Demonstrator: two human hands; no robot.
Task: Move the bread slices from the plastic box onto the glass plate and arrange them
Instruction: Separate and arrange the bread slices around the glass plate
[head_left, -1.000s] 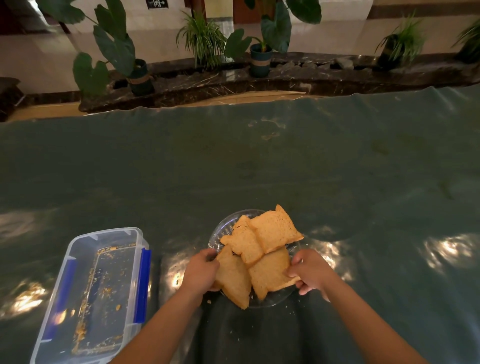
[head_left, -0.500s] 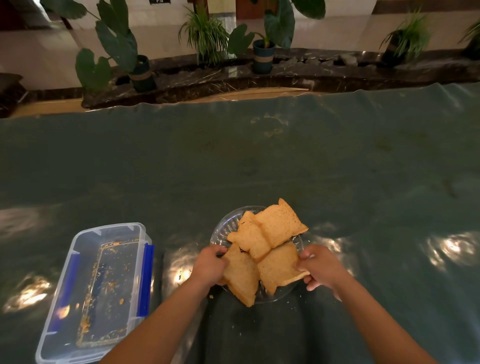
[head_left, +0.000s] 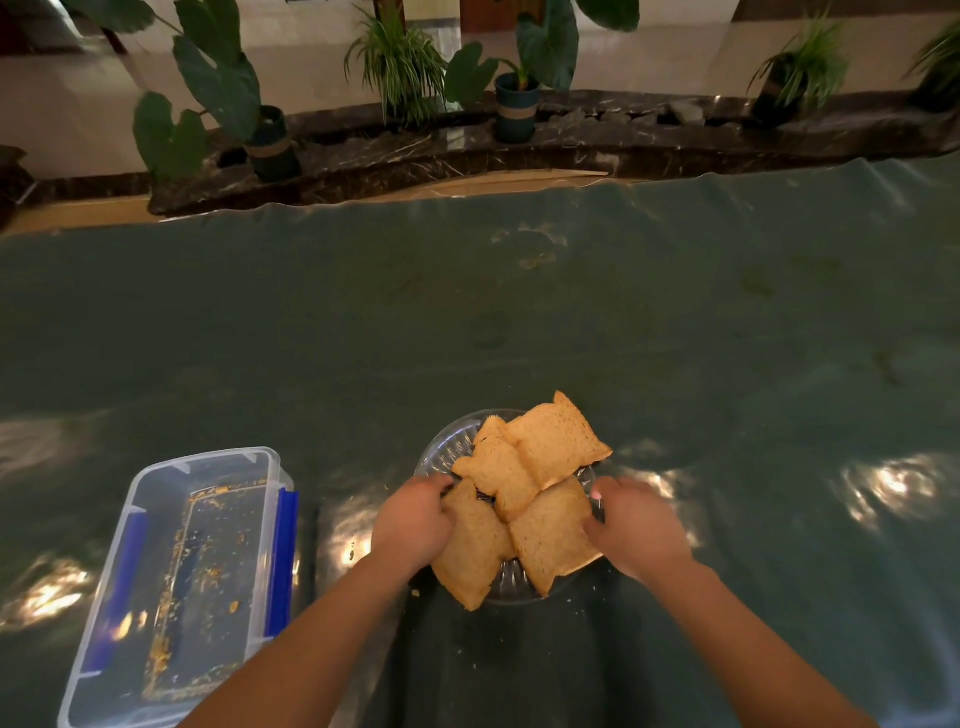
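Green table (head_left: 519, 322): four bread slices (head_left: 553, 447) on plate (head_left: 447, 449); both hands gripping slices.

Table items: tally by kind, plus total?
Bread slices: 4, all on the plate
Glass plate: 1
Plastic box: 1, only crumbs inside
Hands: 2, left hand and right hand, at the plate's sides
Total: 8

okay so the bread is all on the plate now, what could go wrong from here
The near slices overhang the glass plate rim, so a nudge from the left hand or right hand might tip one onto the green table cover. Crumbs in the plastic box suggest more shedding.
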